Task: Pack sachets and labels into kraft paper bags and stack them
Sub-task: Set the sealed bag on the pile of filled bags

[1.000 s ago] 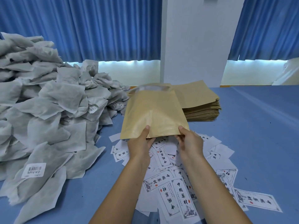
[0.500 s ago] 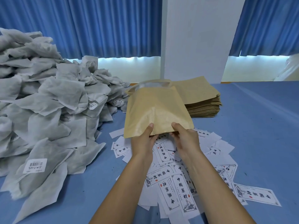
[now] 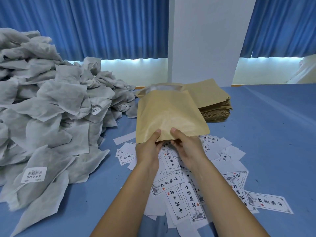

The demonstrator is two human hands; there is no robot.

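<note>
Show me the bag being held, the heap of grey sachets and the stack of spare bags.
held bag (image 3: 169, 115): head view, middle of its front.
heap of grey sachets (image 3: 51, 106): head view, a sachet mid-heap.
stack of spare bags (image 3: 210, 94): head view, top bag.

Blue worktop (image 3: 265, 134), big heap of grey sachets (image 3: 51, 108) left of the fingers (image 3: 158, 133), white printed labels (image 3: 186, 194) scattered beneath and right of them, stack of kraft paper bags (image 3: 212, 103) beyond them to the right

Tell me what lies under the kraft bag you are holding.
Printed labels spread on the blue table run beneath the near edge of the kraft bag; how far they continue under it is covered.
</note>
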